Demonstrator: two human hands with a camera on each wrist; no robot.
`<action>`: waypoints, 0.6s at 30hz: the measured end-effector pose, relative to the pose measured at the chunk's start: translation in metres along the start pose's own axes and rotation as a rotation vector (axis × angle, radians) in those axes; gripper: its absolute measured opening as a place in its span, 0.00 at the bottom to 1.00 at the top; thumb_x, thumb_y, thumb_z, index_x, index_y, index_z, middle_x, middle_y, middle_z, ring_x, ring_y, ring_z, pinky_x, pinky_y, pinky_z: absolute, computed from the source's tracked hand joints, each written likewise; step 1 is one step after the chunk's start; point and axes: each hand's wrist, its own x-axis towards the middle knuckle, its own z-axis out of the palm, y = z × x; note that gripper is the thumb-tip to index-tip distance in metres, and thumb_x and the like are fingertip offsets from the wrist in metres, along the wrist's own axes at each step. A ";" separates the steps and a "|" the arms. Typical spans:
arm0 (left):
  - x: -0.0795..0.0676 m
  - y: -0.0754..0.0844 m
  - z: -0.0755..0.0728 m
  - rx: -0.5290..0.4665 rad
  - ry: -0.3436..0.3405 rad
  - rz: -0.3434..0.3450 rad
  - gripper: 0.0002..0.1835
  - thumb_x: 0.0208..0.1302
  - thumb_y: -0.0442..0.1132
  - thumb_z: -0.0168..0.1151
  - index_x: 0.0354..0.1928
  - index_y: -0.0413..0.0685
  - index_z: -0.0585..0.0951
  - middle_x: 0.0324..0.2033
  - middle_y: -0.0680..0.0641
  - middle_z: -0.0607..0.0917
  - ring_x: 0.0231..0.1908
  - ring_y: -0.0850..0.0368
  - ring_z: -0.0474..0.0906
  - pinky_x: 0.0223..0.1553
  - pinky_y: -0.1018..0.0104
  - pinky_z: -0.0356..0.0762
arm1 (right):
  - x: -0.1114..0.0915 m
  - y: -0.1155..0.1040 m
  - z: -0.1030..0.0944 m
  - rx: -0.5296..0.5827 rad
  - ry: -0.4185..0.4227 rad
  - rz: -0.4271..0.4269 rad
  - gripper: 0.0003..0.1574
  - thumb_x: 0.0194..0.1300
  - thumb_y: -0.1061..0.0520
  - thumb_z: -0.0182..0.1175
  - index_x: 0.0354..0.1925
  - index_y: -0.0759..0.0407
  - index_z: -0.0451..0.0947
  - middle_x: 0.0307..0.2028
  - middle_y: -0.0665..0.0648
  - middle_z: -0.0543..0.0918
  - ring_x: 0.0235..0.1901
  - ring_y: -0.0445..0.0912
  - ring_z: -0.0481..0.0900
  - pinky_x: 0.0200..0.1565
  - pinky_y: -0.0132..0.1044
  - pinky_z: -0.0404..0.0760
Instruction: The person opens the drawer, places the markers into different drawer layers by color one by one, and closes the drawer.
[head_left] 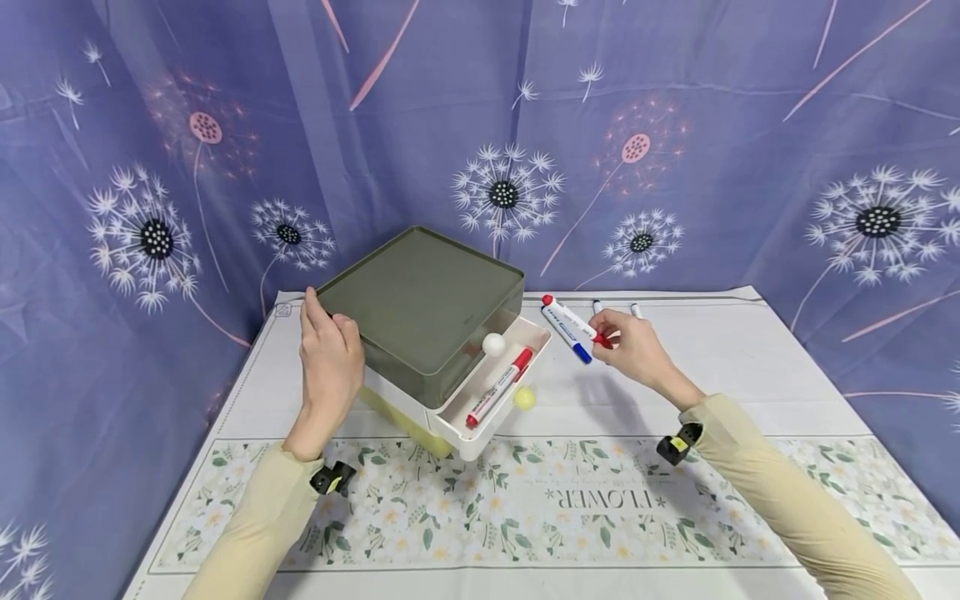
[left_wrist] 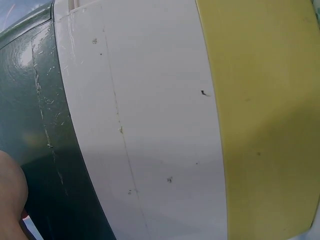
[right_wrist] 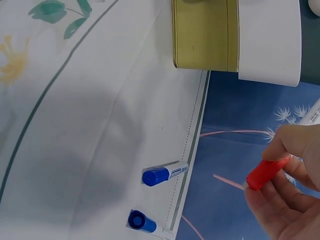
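Note:
A small drawer box with a dark green top section (head_left: pixel 427 300) stands on the table, its middle white drawer (head_left: pixel 457 412) pulled out. Inside that drawer lies a red-capped marker (head_left: pixel 498 387). My left hand (head_left: pixel 330 367) rests against the box's left side near the top edge; the left wrist view shows the green, white and yellow side wall (left_wrist: pixel 150 120) close up. With my right hand (head_left: pixel 630 346) I pinch another red marker (head_left: pixel 573 318) by its red end (right_wrist: pixel 267 172), right of the drawer. Below it is a blue marker (head_left: pixel 567 335), partly covered.
Two more markers lie behind my right hand, partly hidden in the head view; the right wrist view shows two blue markers (right_wrist: pixel 165 173) on the table. White and yellow round knobs (head_left: pixel 524 398) stick out of the box front. A patterned curtain (head_left: pixel 712 167) hangs behind.

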 end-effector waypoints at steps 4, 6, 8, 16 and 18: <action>0.000 0.000 0.000 -0.002 -0.001 0.003 0.30 0.68 0.41 0.32 0.67 0.31 0.51 0.63 0.28 0.59 0.49 0.27 0.71 0.48 0.41 0.70 | 0.000 -0.002 0.001 0.002 0.023 -0.049 0.14 0.47 0.70 0.59 0.36 0.60 0.76 0.32 0.60 0.82 0.33 0.49 0.81 0.38 0.41 0.82; 0.000 -0.001 0.000 -0.001 -0.002 0.001 0.30 0.68 0.41 0.32 0.68 0.31 0.51 0.64 0.28 0.59 0.49 0.28 0.71 0.48 0.41 0.70 | 0.000 -0.003 0.001 0.001 0.034 -0.076 0.14 0.47 0.70 0.59 0.36 0.60 0.76 0.32 0.60 0.82 0.33 0.50 0.81 0.38 0.42 0.82; 0.000 -0.001 0.001 0.000 -0.004 -0.003 0.30 0.68 0.41 0.32 0.68 0.31 0.51 0.64 0.28 0.59 0.49 0.28 0.71 0.48 0.41 0.70 | 0.001 -0.003 0.002 -0.004 0.040 -0.097 0.14 0.47 0.70 0.59 0.36 0.60 0.76 0.32 0.60 0.82 0.33 0.50 0.81 0.37 0.42 0.82; -0.001 -0.001 0.000 0.002 -0.002 -0.002 0.30 0.68 0.42 0.32 0.68 0.32 0.50 0.64 0.29 0.58 0.46 0.28 0.72 0.47 0.41 0.70 | 0.000 -0.005 0.003 -0.008 0.024 -0.132 0.13 0.49 0.69 0.61 0.36 0.59 0.77 0.31 0.56 0.81 0.33 0.48 0.81 0.38 0.41 0.82; -0.001 -0.001 0.001 0.000 -0.002 0.000 0.30 0.68 0.42 0.32 0.68 0.32 0.50 0.64 0.29 0.58 0.45 0.27 0.73 0.47 0.41 0.70 | 0.000 -0.005 0.003 -0.007 0.020 -0.140 0.13 0.49 0.69 0.61 0.36 0.59 0.77 0.31 0.55 0.81 0.33 0.48 0.81 0.38 0.41 0.81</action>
